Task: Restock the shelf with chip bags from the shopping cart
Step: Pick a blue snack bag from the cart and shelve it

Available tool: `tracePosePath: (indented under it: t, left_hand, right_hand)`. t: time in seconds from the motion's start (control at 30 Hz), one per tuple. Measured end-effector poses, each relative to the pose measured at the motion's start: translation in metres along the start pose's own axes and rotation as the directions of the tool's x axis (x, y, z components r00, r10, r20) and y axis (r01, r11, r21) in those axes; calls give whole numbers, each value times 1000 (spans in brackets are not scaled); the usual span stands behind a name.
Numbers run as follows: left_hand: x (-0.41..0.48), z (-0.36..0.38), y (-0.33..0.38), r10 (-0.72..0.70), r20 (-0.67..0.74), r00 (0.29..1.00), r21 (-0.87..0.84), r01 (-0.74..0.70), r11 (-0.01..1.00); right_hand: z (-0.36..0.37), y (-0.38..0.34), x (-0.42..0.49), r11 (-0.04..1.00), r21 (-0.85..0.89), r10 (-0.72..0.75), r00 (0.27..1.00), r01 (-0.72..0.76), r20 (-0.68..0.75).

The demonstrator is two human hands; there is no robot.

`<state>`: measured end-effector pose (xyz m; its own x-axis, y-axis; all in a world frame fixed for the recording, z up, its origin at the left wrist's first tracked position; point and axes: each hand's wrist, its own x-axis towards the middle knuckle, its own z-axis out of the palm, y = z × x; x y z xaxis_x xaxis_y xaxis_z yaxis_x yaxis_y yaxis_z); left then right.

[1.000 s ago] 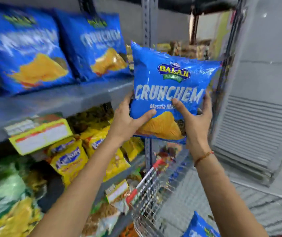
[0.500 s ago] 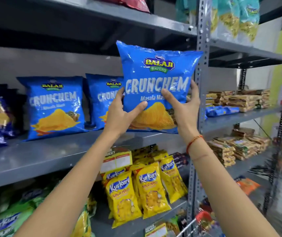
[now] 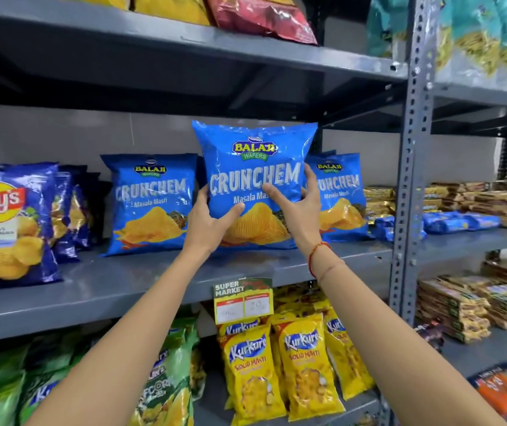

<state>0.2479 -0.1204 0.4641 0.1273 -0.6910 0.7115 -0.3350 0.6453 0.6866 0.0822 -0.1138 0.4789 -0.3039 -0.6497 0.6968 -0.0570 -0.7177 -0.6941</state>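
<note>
While we face the grey shelf (image 3: 153,281), we hold a blue Crunchem bag (image 3: 253,167) upright between both hands, its bottom edge at or just above the shelf board; we cannot tell whether it already rests there. Our left hand (image 3: 207,222) clasps the bag's lower left side, thumb laid across the front beneath the lettering. Our right hand (image 3: 298,210) clasps the lower right side, thumb on the front and fingers (image 3: 309,176) wrapped around the right edge. A red thread bracelet (image 3: 316,253) circles the right wrist.

The held bag stands between two more of its kind, set further back on the same board: the left Crunchem bag (image 3: 150,204) just beside it and the right Crunchem bag (image 3: 338,198), partly hidden behind our right hand. Toward the shelf's left end stands a Lay's bag (image 3: 9,222), near the front edge. A price tag (image 3: 243,299) hangs from the front edge below our wrists. On the board underneath, yellow Kurkure bags (image 3: 276,364) stand upright, with green bags (image 3: 160,379) to their left. Right of the perforated upright post (image 3: 412,167), wrapped biscuit packs (image 3: 473,201) lie stacked.
</note>
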Motion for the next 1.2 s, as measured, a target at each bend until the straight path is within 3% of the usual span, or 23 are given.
tracePosePath:
  t: [0.57, 0.67, 0.8, 0.9, 1.0, 1.1, 1.2]
  left_hand:
    - [17, 20, -32, -240, 60, 969, 224, 222, 949]
    - [9, 25, -26, -163, -48, 985, 298, 170, 939]
    - [-19, 39, -5, 175, -188, 966, 340, -103, 935]
    - [-52, 59, 10, 323, -136, 937, 256, -282, 925]
    - [-99, 96, 10, 374, 14, 927, 140, -372, 918]
    - [-154, 141, -8, 304, 235, 923, 23, -318, 948]
    - [-208, 187, -33, 206, 453, 867, -32, -215, 976]
  right_hand:
    - [9, 62, 29, 978, -138, 163, 985, -153, 62]
    - [2, 60, 25, 978, -159, 148, 987, -137, 63]
    - [-21, 56, 7, 985, -148, 92, 996, -92, -8]
    - [-52, 49, -14, 986, -144, 76, 996, -83, -54]
    - [-99, 53, -48, 976, -192, 78, 988, -103, -132]
    - [-158, 70, -93, 943, -279, 114, 963, -182, -244]
    - [-215, 96, -145, 874, -339, 225, 910, -347, -349]
